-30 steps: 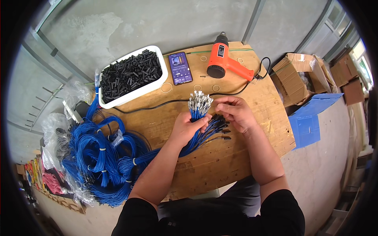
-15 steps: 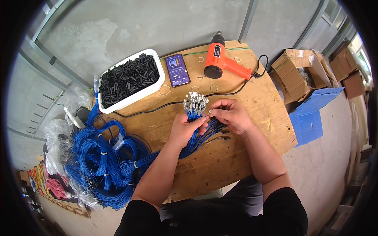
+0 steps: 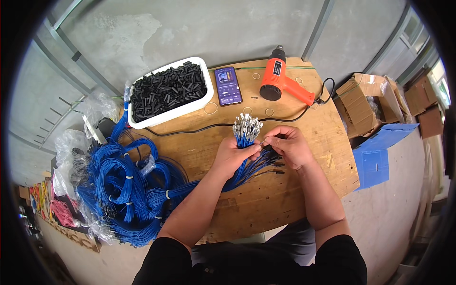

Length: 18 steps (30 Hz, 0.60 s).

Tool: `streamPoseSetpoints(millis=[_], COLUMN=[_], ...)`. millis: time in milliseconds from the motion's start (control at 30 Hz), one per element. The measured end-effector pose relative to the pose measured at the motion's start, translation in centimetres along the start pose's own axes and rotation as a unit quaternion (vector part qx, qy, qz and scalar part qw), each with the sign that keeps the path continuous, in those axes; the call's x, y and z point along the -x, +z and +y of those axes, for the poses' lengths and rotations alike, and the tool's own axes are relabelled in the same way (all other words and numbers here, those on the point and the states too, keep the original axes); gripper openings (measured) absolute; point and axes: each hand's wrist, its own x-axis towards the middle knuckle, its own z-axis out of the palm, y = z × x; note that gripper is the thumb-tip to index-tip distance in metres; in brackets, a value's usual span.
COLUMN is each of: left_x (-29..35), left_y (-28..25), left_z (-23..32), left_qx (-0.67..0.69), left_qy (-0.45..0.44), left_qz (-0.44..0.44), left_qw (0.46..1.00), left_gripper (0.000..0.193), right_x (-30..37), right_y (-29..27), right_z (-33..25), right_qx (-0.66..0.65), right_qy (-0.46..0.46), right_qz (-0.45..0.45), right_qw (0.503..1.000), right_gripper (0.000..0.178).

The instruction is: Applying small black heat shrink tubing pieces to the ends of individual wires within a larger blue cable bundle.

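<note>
A bundle of blue wires (image 3: 245, 142) is gripped in my left hand (image 3: 233, 156), its silver metal terminals (image 3: 247, 126) fanned upward above the fingers. Close against that hand's fingertips, my right hand (image 3: 292, 146) pinches thumb and forefinger on a small piece at a wire's end, too small to make out clearly. Below the hands, some loose wires end in black sleeves (image 3: 279, 165) spread over the wooden table (image 3: 259, 209). The bundle runs down and left toward coiled blue wires (image 3: 114, 175), tied with pale bands.
Behind my hands stand a white tub (image 3: 207, 97) of short black tubes (image 3: 166, 90), a phone (image 3: 228, 86) and an orange heat gun (image 3: 280, 78). A black cord (image 3: 199, 128) crosses the table, near several rubber bands. Cardboard boxes (image 3: 365, 102) and a blue sheet (image 3: 373, 166) lie right.
The whole view has shifted, so the table and everything on it appear farther right. My right fingertips have moved slightly around the small piece; the left hand keeps its hold on the bundle.
</note>
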Motion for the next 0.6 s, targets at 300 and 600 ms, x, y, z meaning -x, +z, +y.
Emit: streamPoseSetpoints(millis=[300,600], left_x=[-0.11,-0.14], left_y=[-0.02,-0.07], left_z=[0.23,0.05], left_qx=[-0.03,-0.017], left_qy=[0.032,0.031], left_qz=[-0.02,-0.013], left_qw=[0.999,0.999], left_gripper=[0.014,0.012], right_x=[0.06,-0.13], right_y=[0.04,-0.15], right_z=[-0.14,0.11], right_qx=[-0.022,0.046], right_qy=[0.047,0.046], right_qz=[-0.001,-0.023], right_qw=[0.999,0.998], right_gripper=[0.006,0.01])
